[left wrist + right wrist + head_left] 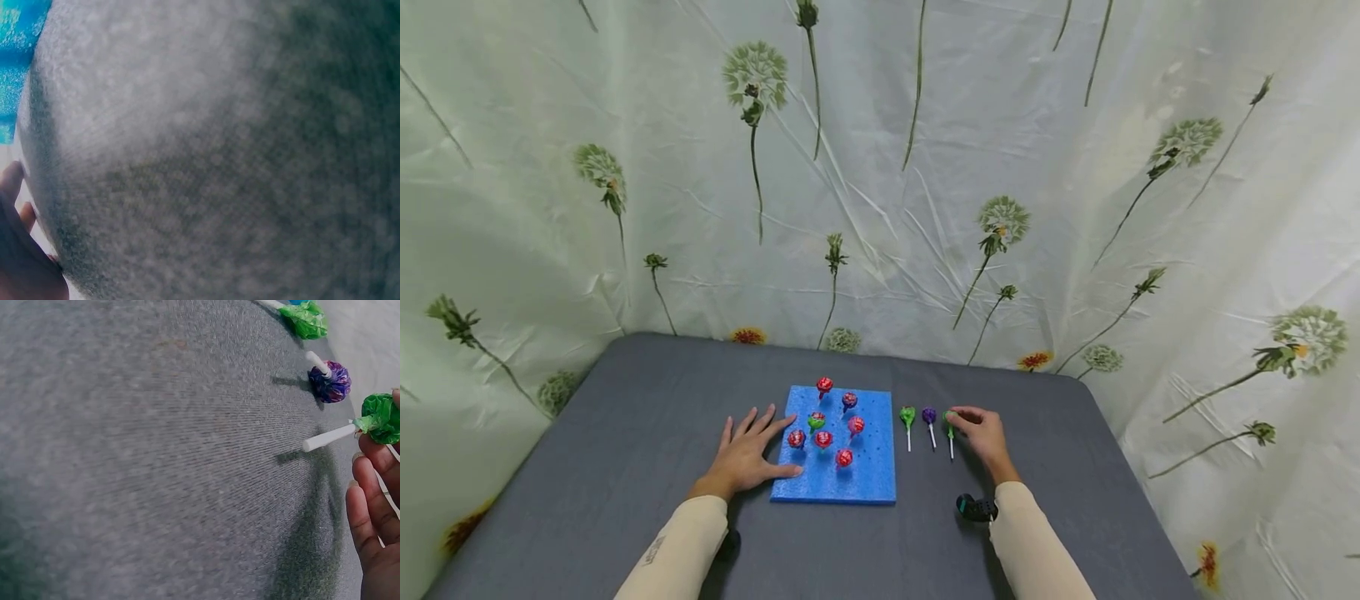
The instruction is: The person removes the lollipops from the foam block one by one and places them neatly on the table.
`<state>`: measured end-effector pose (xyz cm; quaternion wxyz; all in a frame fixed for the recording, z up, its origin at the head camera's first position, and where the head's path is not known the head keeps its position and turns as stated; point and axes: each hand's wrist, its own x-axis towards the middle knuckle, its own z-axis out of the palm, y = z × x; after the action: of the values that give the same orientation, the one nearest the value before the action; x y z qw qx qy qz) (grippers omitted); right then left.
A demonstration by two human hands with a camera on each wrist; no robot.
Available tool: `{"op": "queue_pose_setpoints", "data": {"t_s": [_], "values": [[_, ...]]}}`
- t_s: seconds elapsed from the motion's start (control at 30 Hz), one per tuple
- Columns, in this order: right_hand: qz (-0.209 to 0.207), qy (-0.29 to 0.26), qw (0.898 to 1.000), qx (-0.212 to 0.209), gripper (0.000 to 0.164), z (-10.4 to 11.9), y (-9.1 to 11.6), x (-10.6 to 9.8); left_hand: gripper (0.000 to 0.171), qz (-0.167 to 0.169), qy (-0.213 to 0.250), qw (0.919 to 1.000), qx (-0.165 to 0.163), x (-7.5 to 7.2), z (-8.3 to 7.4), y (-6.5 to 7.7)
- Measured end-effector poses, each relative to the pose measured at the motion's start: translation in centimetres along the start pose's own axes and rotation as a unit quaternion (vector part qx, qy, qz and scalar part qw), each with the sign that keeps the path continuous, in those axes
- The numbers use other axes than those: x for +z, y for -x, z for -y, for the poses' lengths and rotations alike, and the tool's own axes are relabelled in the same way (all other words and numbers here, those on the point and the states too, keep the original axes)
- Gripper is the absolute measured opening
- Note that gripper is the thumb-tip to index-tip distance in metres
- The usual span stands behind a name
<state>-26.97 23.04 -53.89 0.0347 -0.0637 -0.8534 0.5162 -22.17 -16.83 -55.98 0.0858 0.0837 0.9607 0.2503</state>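
Observation:
My right hand (983, 435) pinches a green-wrapped lollipop (380, 419) by its head, right of the board. In the right wrist view its white stick points away from the fingers, its tip above the grey cloth. Beside it lie a purple lollipop (929, 415) and another green lollipop (907, 414). Spread wide, my left hand (747, 457) rests at the left edge of a blue foam board (876, 483), with thumb and index fingertip on it. Several lollipops stand upright in the board, mostly red ones (844, 457), plus a green one (816, 421). The left wrist view shows mostly blurred cloth.
A grey cloth (820, 550) covers the table. Small holes dot the board's right part. Behind and at both sides hangs a pale curtain (880, 208) printed with dandelions. A dark wrist device (976, 508) is at my right sleeve.

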Motion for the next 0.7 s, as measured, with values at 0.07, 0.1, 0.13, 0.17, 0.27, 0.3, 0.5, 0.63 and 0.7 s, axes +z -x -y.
{"op": "queue_pose_setpoints", "data": {"t_s": [0.07,0.1,0.13,0.17,0.27,0.3,0.5,0.63,0.7], "values": [[-0.002,0.007,1.000,0.006,0.024,0.0,-0.3,0.1,0.101,0.001,0.003,1.0000,0.000,-0.1,0.0,0.0],[-0.002,0.010,1.000,0.009,0.024,0.0,-0.5,0.2,0.101,0.001,0.004,1.0000,0.000,-0.1,0.0,0.0],[-0.002,0.013,1.000,0.012,0.024,0.0,-0.6,0.2,0.101,0.002,0.004,1.0000,0.000,-0.1,0.1,0.0],[-0.003,0.014,1.000,0.016,0.024,0.0,-0.7,0.3,0.101,0.002,0.005,1.0000,-0.001,-0.1,0.1,0.0],[-0.007,0.021,0.999,0.023,0.024,-0.2,-1.0,0.4,0.101,0.005,0.001,1.0000,-0.002,-0.1,0.1,-0.1],[-0.009,0.023,0.999,0.025,0.024,-0.3,-1.1,0.4,0.101,0.006,0.000,1.0000,-0.003,-0.1,0.1,-0.1],[-0.016,0.034,0.999,0.030,0.024,-0.7,-1.4,0.7,0.101,0.008,-0.005,0.9999,-0.006,-0.2,0.0,-0.2],[-0.020,0.039,0.999,0.027,0.024,-0.9,-1.5,1.0,0.102,0.010,-0.005,0.9999,-0.011,-0.2,-0.1,-0.1],[-0.026,0.043,0.998,0.024,0.024,-1.0,-1.6,1.1,0.102,0.010,-0.005,0.9999,-0.011,-0.2,0.0,-0.1]]}}
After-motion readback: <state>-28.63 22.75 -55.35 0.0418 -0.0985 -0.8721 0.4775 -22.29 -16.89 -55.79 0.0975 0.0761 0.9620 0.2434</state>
